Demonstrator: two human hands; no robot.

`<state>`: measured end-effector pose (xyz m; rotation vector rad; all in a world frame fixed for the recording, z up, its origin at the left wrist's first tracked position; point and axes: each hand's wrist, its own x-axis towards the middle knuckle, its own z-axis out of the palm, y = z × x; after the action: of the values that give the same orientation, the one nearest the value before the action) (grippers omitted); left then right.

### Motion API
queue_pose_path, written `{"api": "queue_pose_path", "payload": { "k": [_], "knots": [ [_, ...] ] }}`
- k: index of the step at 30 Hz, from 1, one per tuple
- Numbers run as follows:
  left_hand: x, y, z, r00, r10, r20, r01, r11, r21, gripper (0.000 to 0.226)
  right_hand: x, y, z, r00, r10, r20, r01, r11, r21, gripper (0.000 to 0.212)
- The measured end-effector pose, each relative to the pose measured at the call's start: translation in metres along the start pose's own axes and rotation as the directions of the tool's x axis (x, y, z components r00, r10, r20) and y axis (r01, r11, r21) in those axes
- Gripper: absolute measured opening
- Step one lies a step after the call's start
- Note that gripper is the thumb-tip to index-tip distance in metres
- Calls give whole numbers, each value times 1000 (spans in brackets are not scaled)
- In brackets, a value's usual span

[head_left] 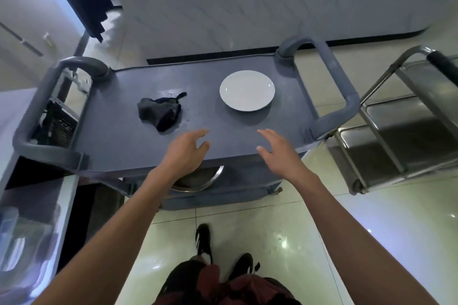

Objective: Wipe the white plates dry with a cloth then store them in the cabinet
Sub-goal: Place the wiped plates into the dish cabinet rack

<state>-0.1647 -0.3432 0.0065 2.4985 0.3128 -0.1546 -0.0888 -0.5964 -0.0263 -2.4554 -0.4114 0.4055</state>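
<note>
Hovering empty and spread over the near edge of the grey cart top (119, 136), left hand (184, 150) nearing the crumpled dark cloth (159, 112) just beyond-left, right hand (278, 150) below the white plate (247, 90), risking a wet-rimmed slip.

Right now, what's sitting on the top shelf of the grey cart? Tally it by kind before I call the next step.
White plate: 1
Dark cloth, crumpled: 1
Total: 2
Both lie apart on the cart top; the left hand and right hand are empty, touching neither.
</note>
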Motion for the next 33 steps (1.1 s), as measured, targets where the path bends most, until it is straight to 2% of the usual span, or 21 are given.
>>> {"api": "queue_pose_path", "payload": {
  "k": [7, 11, 16, 24, 28, 33],
  "knots": [
    [76, -1, 3, 999, -33, 32, 38, 987, -158, 44, 63, 1, 4, 999, 49, 5, -49, 997, 53, 56],
    [131, -4, 1, 994, -100, 35, 106, 925, -365, 45, 106, 2, -1, 996, 84, -22, -81, 992, 92, 57],
    [194, -16, 2, 986, -133, 97, 163, 864, -476, 48, 150, 1, -4, 976, 198, -91, -179, 968, 178, 58],
    [267, -8, 19, 963, -165, 214, 254, 823, -509, 49, 201, 13, -4, 938, 320, -131, -297, 939, 172, 60],
    [294, -2, 33, 957, -213, 197, 285, 816, -502, 48, 225, 25, -7, 914, 383, -132, -355, 915, 193, 62],
    [314, 7, 48, 948, -270, 166, 317, 798, -513, 47, 250, 39, -3, 914, 388, -119, -353, 905, 239, 65]
  ]
}}
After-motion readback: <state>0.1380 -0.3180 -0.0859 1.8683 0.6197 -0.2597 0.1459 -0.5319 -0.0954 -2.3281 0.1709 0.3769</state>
